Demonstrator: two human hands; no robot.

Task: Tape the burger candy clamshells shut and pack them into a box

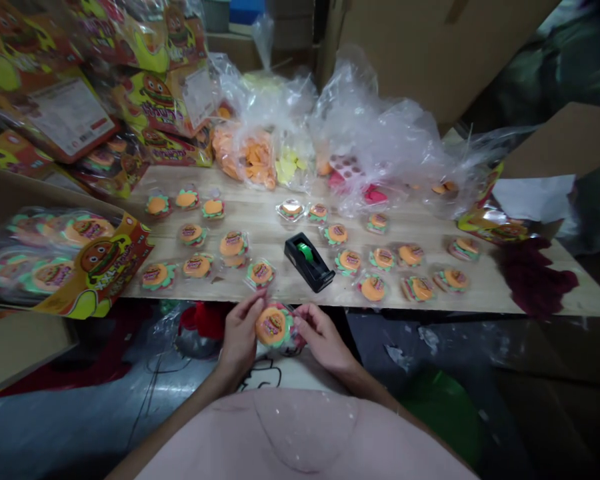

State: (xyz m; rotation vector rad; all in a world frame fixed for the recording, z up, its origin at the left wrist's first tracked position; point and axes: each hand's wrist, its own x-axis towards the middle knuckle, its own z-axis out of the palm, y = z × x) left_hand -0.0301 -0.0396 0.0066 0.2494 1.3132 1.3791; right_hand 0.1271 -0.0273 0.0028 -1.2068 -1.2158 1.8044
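Both hands hold one small burger-shaped toy [273,327] in a clear wrapper, just below the near edge of the wooden table [505,293]. My left hand [240,333] grips its left side, and my right hand [320,337] pinches its right side. The toy has an orange top and a green frill. A black tape dispenser [309,262] with a green roll stands on the table right above my hands. Several wrapped burger toys [196,267] lie spread over the table on both sides of the dispenser.
Clear plastic bags [370,127] of orange and yellow parts stand at the table's back. Printed display packs [100,260] pile up at the left. A dark red cloth [535,277] lies at the right edge, with cardboard boxes [560,143] behind.
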